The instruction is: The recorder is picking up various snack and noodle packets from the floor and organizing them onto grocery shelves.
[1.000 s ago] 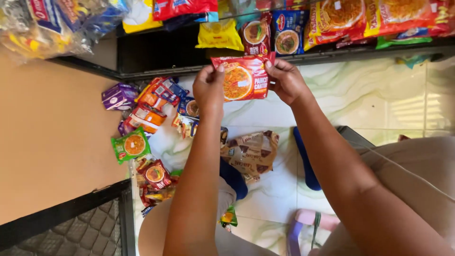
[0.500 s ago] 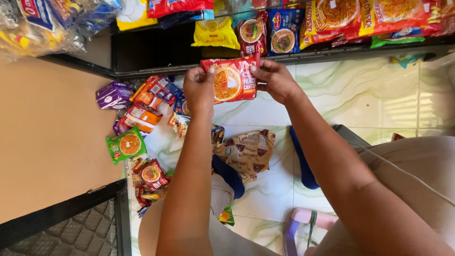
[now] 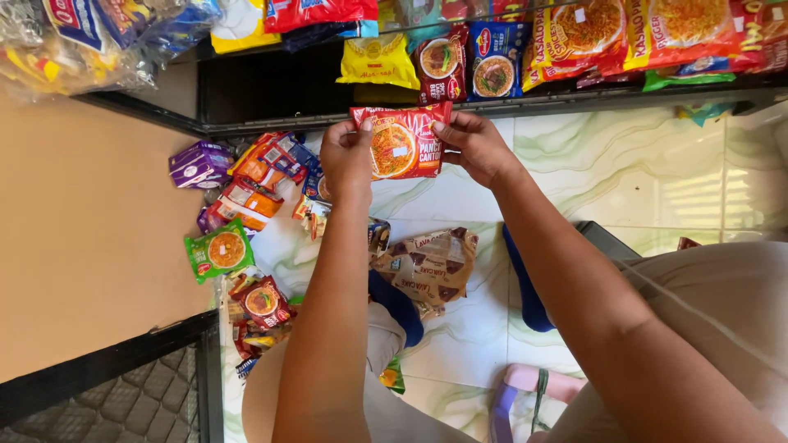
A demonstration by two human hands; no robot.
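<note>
A: What lies nearest, measured from the red noodle packet [image 3: 400, 141]?

B: Well below the red noodle packet, a pink and purple sandal [image 3: 525, 392] sits on the marbled tile floor [image 3: 591, 172]. Above the sandal, still below the packet, lies a brown wrapper bag [image 3: 431, 267], flanked by blue cloth.

A: And the hands?

B: The left hand [image 3: 348, 157] pinches the packet's left edge, thumb in front and fingers curled behind. The right hand [image 3: 474, 148] grips its right edge the same way, fingers closed on the wrapper. The packet is held flat between them, off the floor, facing the camera.

A: What is off to the side?

B: To the packet's lower left, a heap of small snack packets [image 3: 246, 205] spreads over the tiles: a green packet [image 3: 218, 253], a purple one [image 3: 199, 164] and several orange ones.

A: And beyond it?

B: Just above the packet runs the dark shelf [image 3: 271, 90]. On it stand a yellow packet [image 3: 379, 61], almost directly above the red one, then a dark red packet and a blue packet [image 3: 491, 70] to the upper right, with larger orange noodle bags [image 3: 624, 33] farther right.
</note>
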